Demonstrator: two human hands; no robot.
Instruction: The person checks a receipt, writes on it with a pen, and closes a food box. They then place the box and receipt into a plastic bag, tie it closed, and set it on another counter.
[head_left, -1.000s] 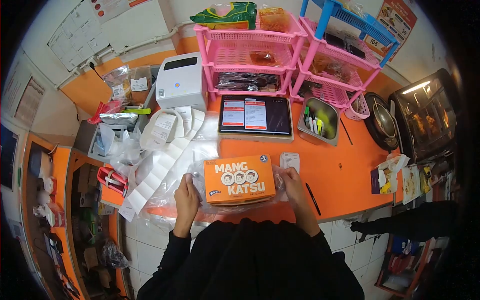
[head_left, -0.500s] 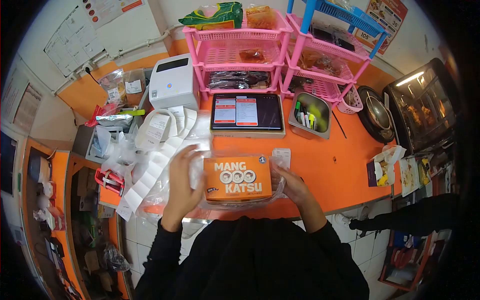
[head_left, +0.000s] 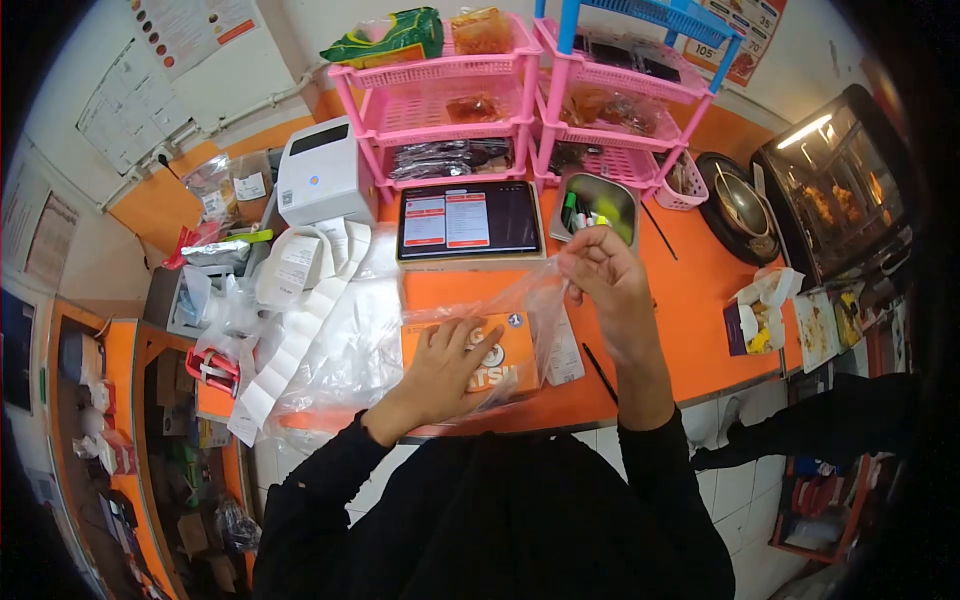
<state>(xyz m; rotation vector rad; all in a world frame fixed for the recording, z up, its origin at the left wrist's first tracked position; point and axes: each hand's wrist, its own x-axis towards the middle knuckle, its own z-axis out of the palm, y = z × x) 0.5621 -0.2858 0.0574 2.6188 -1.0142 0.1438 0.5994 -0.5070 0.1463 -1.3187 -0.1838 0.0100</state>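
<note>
An orange box (head_left: 515,348) with white lettering lies on the orange table inside a clear plastic bag (head_left: 545,310). Across the top of the box rests my left hand (head_left: 445,370), its fingers spread flat over the lettering. My right hand (head_left: 608,280) is raised to the right of the box, fingertips pinched on the bag's edge, which is pulled up and stretched. Beside the box's right side lies a paper slip (head_left: 565,350), partly behind the plastic. More clear plastic bags (head_left: 355,335) lie to the left of the box.
Behind are a tablet (head_left: 470,220), a white printer (head_left: 325,175), pink racks (head_left: 440,130) and a metal pen container (head_left: 600,205). Paper strips (head_left: 285,340) lie left; an open food box (head_left: 758,320) and glass display case (head_left: 835,190) stand right. A person's leg (head_left: 820,415) shows right.
My left hand has moved from the box's left side onto its top. My right hand has risen, pulling the bag's edge up. A dark stick now shows right of the slip. The view has shifted slightly.
</note>
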